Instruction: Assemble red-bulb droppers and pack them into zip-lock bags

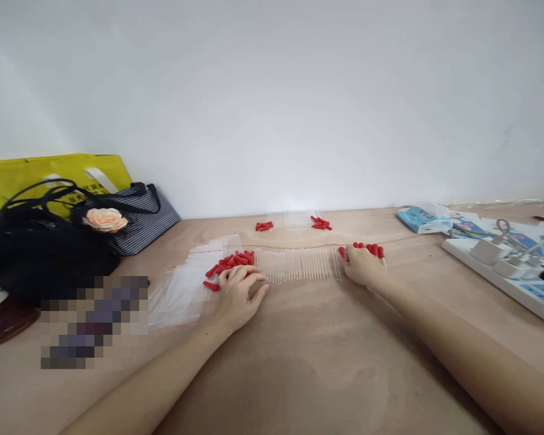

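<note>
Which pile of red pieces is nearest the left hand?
The biggest pile, right at the left hand; two smaller piles lie back near the wall, another pile by the right hand.

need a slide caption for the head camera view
Left hand at small red elongated pieces, right hand at the end of a row of thin clear tubes.

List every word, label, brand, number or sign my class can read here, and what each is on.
Nothing reads clearly enough to quote.
Yellow bag: black characters, partly covered, too blurred.
Blue packet: pale lettering, too blurred.
Power strip and colourful sheets: any words too small.
</note>
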`<state>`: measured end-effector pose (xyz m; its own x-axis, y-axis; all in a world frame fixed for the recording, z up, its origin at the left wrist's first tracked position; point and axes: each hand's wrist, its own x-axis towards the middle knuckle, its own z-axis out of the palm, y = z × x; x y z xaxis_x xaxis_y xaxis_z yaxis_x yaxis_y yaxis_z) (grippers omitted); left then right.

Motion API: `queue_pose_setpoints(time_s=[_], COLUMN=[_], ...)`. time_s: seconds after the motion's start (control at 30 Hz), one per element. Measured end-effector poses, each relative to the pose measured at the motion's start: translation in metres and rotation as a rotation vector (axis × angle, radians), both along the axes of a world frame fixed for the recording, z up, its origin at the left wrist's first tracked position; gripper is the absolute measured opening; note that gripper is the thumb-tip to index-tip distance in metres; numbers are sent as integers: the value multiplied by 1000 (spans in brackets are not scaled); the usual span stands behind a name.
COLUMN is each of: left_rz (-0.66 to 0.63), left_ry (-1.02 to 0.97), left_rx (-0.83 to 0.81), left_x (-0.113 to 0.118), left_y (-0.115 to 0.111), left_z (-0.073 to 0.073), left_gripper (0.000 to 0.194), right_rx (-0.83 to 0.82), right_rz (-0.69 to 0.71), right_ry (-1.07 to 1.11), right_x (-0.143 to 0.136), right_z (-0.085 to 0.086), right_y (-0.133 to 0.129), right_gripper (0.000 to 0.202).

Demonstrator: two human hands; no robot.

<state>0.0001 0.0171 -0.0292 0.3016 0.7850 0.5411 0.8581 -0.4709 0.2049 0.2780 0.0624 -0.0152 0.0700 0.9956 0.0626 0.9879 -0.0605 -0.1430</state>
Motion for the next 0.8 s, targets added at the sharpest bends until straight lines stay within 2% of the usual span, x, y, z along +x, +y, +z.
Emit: queue_pose_setpoints(time_s=[0.2, 0.4, 0.57, 0.7, 0.8], left_rz=[25, 244, 362, 369, 347], left_ry=[13, 1, 83, 147, 142], left_rx=[2, 32, 44, -14, -24], left_x=[1, -1, -13, -25, -26], left_y=[0, 6, 21, 34, 40], left_z=[1, -1, 10, 17, 16], left_gripper=[8, 8, 19, 21, 20], right_rx=[0, -34, -79, -102, -100], right_rz=[9, -54, -92, -107, -95], right_ry=[-31, 6, 16, 35, 53], right_x=[1, 0, -2, -4, -4], right_z=[-1, -1, -3, -4, -4], right_y=[1, 1, 6, 9, 10], right_gripper=[19, 38, 39, 35, 32])
